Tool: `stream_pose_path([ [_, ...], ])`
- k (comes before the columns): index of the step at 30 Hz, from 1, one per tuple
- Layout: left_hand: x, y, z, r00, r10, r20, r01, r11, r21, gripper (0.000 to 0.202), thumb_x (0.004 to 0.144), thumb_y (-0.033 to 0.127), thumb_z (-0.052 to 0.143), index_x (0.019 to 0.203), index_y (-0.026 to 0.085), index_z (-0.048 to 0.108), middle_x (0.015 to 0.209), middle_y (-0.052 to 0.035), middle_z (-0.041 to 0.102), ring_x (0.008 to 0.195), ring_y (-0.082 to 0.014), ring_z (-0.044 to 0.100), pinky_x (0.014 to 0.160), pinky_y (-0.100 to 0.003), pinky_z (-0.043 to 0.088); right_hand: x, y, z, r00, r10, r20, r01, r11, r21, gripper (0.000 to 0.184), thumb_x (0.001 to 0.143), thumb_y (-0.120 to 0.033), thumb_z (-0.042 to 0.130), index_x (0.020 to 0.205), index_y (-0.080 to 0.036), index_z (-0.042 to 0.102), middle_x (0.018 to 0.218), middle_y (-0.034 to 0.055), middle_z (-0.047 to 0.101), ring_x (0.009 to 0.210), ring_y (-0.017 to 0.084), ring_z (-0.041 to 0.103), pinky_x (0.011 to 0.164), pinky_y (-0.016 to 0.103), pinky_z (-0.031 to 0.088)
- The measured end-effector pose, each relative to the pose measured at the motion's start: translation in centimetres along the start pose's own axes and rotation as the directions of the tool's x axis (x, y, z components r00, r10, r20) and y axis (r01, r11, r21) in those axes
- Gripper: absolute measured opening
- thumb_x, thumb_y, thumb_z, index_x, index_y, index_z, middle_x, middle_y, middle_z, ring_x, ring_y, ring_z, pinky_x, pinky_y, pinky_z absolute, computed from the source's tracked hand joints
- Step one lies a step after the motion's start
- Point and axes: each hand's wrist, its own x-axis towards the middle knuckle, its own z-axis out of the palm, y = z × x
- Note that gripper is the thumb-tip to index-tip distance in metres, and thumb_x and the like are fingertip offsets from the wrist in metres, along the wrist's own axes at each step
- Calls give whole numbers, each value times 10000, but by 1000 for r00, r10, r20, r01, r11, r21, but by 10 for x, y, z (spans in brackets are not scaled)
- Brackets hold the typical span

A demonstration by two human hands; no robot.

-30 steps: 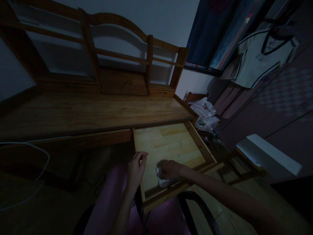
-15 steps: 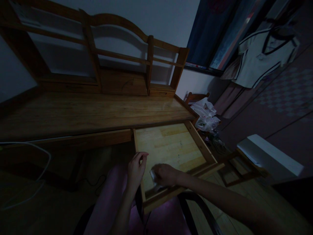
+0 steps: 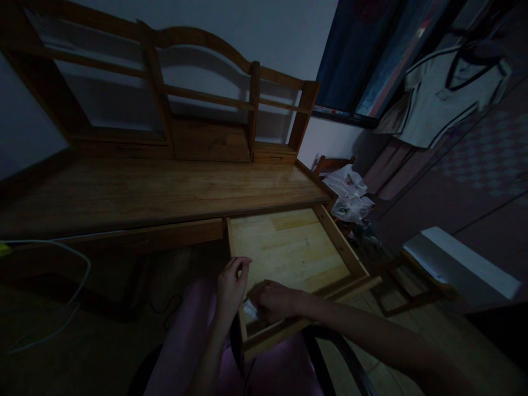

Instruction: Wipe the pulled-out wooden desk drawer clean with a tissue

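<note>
A wooden drawer (image 3: 284, 242) is pulled out of the desk, its pale bottom showing. Inside its near left corner, my right hand (image 3: 272, 301) is closed on a crumpled white wipe (image 3: 249, 309), which may be tissue or cloth. The wipe lies against the drawer bottom, and my fingers cover part of it. My left hand (image 3: 231, 283) is by the drawer's left wall, its fingers curled and the thumb meeting the fingertips in a loop. Nothing shows between them. Whether this hand touches the wall I cannot tell.
Behind the drawer is the wooden desk top (image 3: 165, 184) with a shelf unit (image 3: 206, 93). A white cable (image 3: 82, 256) loops at the left. Plastic bags (image 3: 350, 192) sit beyond the desk's right end. A stool (image 3: 412, 280) bearing a white box (image 3: 466, 261) stands at right.
My right hand has slid left and slightly toward me with the white wipe, closer to the drawer's left wall. My left hand has kept its pose.
</note>
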Motion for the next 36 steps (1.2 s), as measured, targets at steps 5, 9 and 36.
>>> stream_pose_path([
  [5, -1, -2, 0, 1000, 5, 3, -5, 1000, -3, 239, 945, 320, 462, 907, 233, 682, 984, -40, 717, 942, -198, 667, 827, -286, 487, -8, 10, 3, 998, -63, -8, 63, 993, 104, 179, 701, -263, 684, 855, -179, 649, 886, 19, 683, 858, 170, 605, 848, 269, 446],
  [9, -1, -4, 2, 1000, -2, 1, 2, 1000, 7, 244, 946, 328, 463, 918, 230, 685, 994, -43, 716, 950, -201, 667, 832, -289, 485, -7, 7, 7, 999, -37, -4, 37, 993, 112, 120, 775, -282, 653, 826, -175, 659, 889, 29, 690, 876, 173, 606, 877, 287, 432],
  [36, -1, -5, 3, 1000, -31, 6, 30, 998, 56, 251, 950, 360, 473, 923, 236, 689, 1007, -40, 714, 939, -202, 662, 805, -287, 484, -85, 70, -14, 896, 328, 300, -376, 919, 119, 181, 675, -155, 672, 841, -173, 740, 828, 53, 708, 629, 153, 581, 561, 233, 387],
])
